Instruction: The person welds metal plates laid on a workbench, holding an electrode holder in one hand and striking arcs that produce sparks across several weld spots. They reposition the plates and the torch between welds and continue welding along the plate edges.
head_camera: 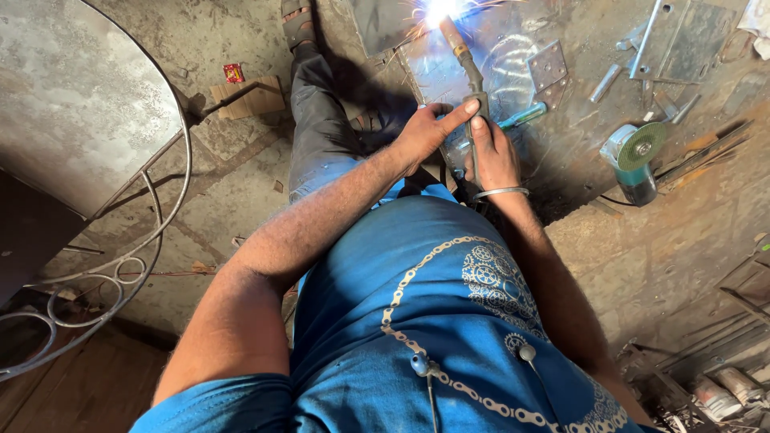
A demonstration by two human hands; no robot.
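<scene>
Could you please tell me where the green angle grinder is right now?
In the head view, the green angle grinder lies on the floor, right of the right hand, below scattered metal rods.

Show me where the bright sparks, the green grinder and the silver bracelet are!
Sparks [439, 10]: head view, the bright white centre.
Green grinder [639, 147]: head view, its round disc.
Silver bracelet [500, 192]: head view, the band's middle.

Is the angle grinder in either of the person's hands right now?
No. The angle grinder lies on the floor off to the right, while the right hand and left hand are both on the welding electrode holder.
</scene>
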